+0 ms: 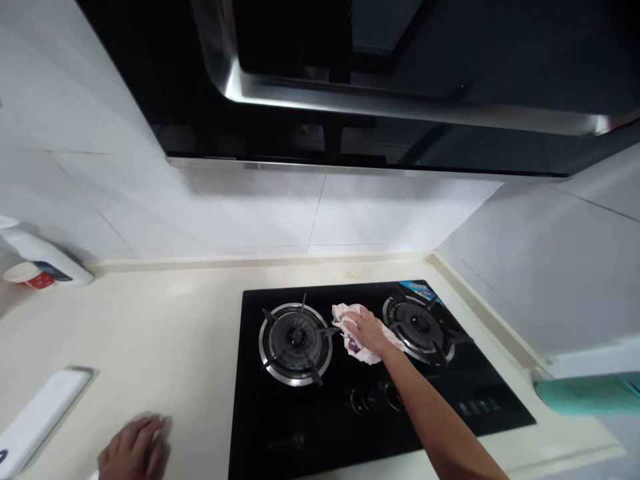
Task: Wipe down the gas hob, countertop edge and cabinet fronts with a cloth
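Observation:
My right hand (367, 330) presses down on a crumpled pale pink cloth (364, 355), its fingers spread over the cloth's top. The cloth lies on the black glass gas stove (280, 427), between the left burner (296, 340) and the right burner (417, 325). Part of the cloth is hidden under my palm. At the lower left, my left hand (133, 450) rests on the cream countertop (193, 347) with loosely bent fingers and nothing visible in them. The frame's bottom edge cuts it off.
A dark range hood (375, 143) hangs low over the stove. On the left are a white bottle (47, 257), a red-and-white cup (31, 275) and a long white object (43, 420). A green cylindrical object (585, 395) is at the right edge. Tiled walls rise behind and to the right.

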Motion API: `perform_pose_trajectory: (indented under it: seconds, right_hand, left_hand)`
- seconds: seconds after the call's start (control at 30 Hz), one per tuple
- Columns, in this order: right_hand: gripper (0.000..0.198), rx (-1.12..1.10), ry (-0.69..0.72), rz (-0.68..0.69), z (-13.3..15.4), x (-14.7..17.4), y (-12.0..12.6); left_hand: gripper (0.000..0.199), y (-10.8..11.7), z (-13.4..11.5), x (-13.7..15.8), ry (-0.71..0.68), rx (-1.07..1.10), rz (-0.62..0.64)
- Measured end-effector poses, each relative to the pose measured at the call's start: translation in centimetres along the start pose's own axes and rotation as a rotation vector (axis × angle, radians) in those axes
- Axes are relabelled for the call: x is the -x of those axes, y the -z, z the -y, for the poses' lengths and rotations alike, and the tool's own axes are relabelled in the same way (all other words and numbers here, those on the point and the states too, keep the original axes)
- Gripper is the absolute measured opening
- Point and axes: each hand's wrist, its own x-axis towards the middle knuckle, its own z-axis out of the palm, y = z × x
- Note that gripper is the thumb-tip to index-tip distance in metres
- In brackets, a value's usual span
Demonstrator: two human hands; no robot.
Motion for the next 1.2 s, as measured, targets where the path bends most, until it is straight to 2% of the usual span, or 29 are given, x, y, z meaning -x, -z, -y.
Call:
perform_pose_trajectory:
  seconds: [0.1, 0.23, 0.43, 0.5, 0.57, 0.67, 0.77, 0.9, 1.07, 1.13, 1.2]
  right_hand:
    - [0.048, 0.05, -0.042, 0.006, 0.2, 3.3, -1.0]
    - [0.045, 0.085, 0.034, 0.093, 1.6, 6.5, -1.7]
    - [0.051, 0.131, 0.139, 0.213, 3.0, 8.9, -0.9]
    - [0.046, 0.137, 0.16, 0.225, 3.6, 9.6, -0.8]
    - [0.039, 0.143, 0.211, 0.237, 4.3, 10.5, -1.0]
    - [0.035, 0.184, 0.358, 0.254, 5.6, 12.2, -1.1]
    - [0.039, 0.224, 0.48, 0.223, 6.8, 13.8, -1.3]
    - [0.041, 0.227, 0.508, 0.13, 8.5, 16.3, -2.7]
    - [0.036, 0.239, 0.383, 0.008, 11.9, 19.6, -6.1]
    - [0.034, 0.234, 0.311, -0.055, 14.0, 20.0, -7.2]
    - [0.034, 0.197, 0.299, -0.09, 16.4, 19.6, -8.1]
  left_hand:
    - [0.04, 0.9, -1.0, -0.4, 0.004, -0.001, 0.022]
    - [0.04, 1.1, -1.4, -0.6, -0.012, 0.013, 0.029]
    - [0.036, 1.1, -1.4, -0.5, -0.031, 0.03, 0.01]
    - [0.036, 1.5, -1.8, -0.5, -0.021, 0.031, 0.016]
    - [0.035, 1.8, -2.3, -0.6, -0.011, 0.033, 0.026]
    - [0.035, 2.1, -2.7, -0.6, -0.005, 0.044, 0.038]
    - [0.034, 2.2, -2.8, -0.4, 0.005, 0.055, 0.042]
    - [0.032, 2.2, -2.9, -0.3, 0.013, 0.081, 0.047]
    - [0.03, 2.3, -2.9, -0.3, 0.025, 0.103, 0.072]
    - [0.03, 2.4, -3.0, -0.3, 0.026, 0.096, 0.082]
    - [0.03, 2.4, -3.2, -0.3, 0.025, 0.081, 0.082]
